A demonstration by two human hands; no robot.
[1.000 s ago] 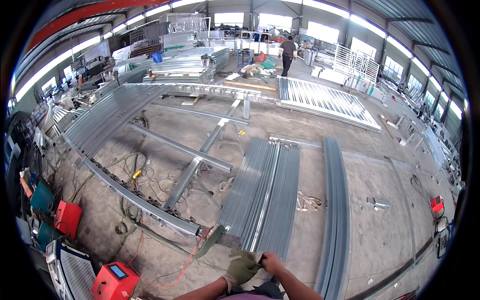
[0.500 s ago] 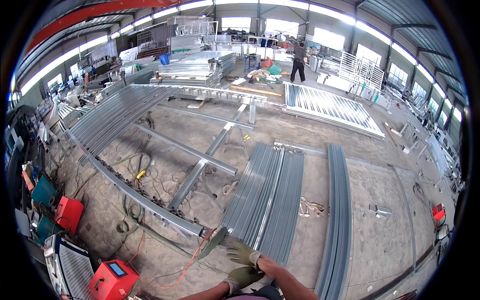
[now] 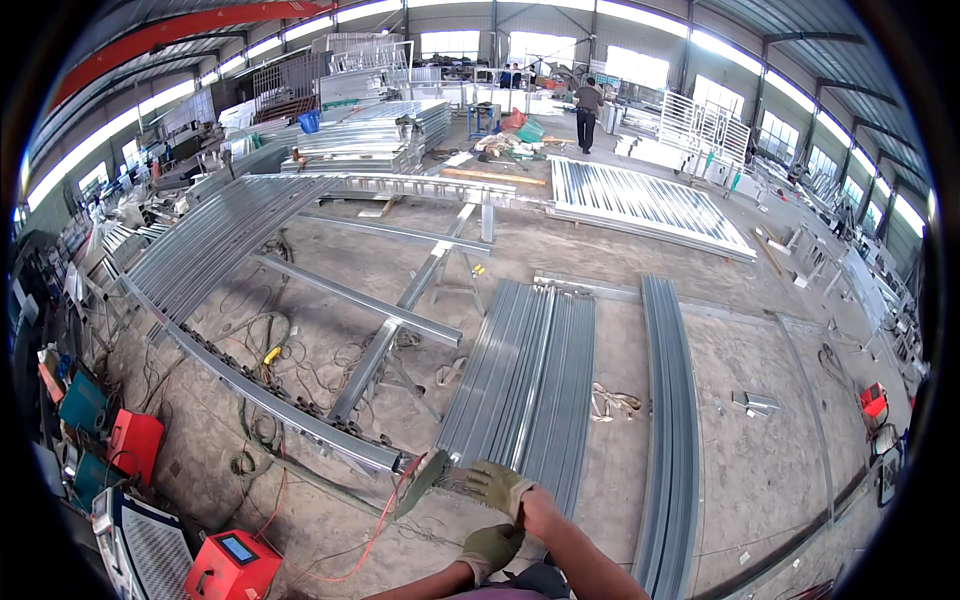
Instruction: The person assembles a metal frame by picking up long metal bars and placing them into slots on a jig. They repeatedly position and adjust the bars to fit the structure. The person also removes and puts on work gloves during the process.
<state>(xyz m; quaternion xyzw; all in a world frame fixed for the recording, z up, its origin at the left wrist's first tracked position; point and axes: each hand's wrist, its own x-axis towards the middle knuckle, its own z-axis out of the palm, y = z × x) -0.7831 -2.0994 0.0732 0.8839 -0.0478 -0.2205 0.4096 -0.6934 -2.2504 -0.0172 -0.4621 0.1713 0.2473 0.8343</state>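
Both hands wear olive-green work gloves. My right hand reaches leftward with its fingers stretched out and holds nothing. Just below it, my left hand is closed at the wrist of the right glove, its fingers seemingly gripping the cuff. What the left fingertips do is partly hidden. Beyond the right hand lies a stack of long grey metal profiles. A flat green piece of unclear kind sits left of the right fingers, beside the end of a curved metal beam.
Red machines stand at the lower left, with an orange cable and hoses on the floor. Another bundle of long profiles lies to the right. A metal frame on stands fills the middle left. Far off, a person is on foot.
My left hand has shifted slightly away from the right palm toward the glove's cuff. The view has moved a little, and the distant person has turned and walked.
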